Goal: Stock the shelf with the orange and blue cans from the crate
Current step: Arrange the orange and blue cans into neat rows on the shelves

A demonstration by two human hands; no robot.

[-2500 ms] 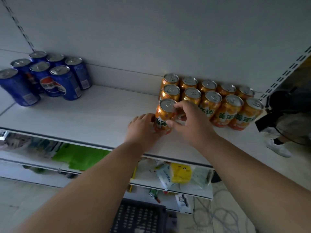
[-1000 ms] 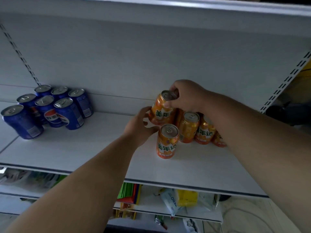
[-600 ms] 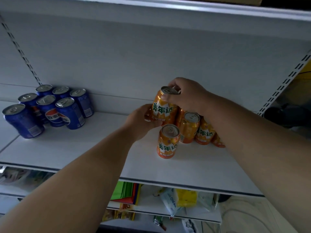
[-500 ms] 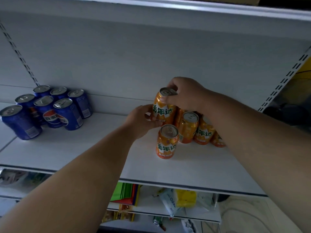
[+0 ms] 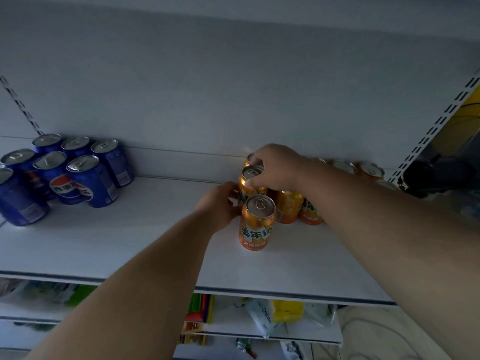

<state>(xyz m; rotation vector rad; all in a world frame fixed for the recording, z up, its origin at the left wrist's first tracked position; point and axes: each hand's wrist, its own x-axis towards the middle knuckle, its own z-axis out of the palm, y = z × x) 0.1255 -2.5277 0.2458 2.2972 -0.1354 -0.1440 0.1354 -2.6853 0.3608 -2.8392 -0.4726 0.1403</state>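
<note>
On the white shelf (image 5: 130, 245) stands a cluster of orange cans. My right hand (image 5: 275, 170) grips the top of one orange can (image 5: 250, 179) in the second row, my fingers curled over its rim. My left hand (image 5: 220, 203) holds the same can's left side low down. A single orange can (image 5: 257, 223) stands upright in front, apart from both hands. More orange cans (image 5: 288, 206) sit behind my right forearm, partly hidden. Several blue cans (image 5: 78, 175) stand grouped at the shelf's left.
The shelf's back panel rises close behind the cans, with another shelf overhead. A slotted upright (image 5: 436, 126) runs at the right. The lower shelf (image 5: 272, 318) holds packets and bags. Bare shelf lies between the blue and orange groups.
The orange can held by both hands has come down from its raised position to shelf level behind the front can. The view has tilted slightly.
</note>
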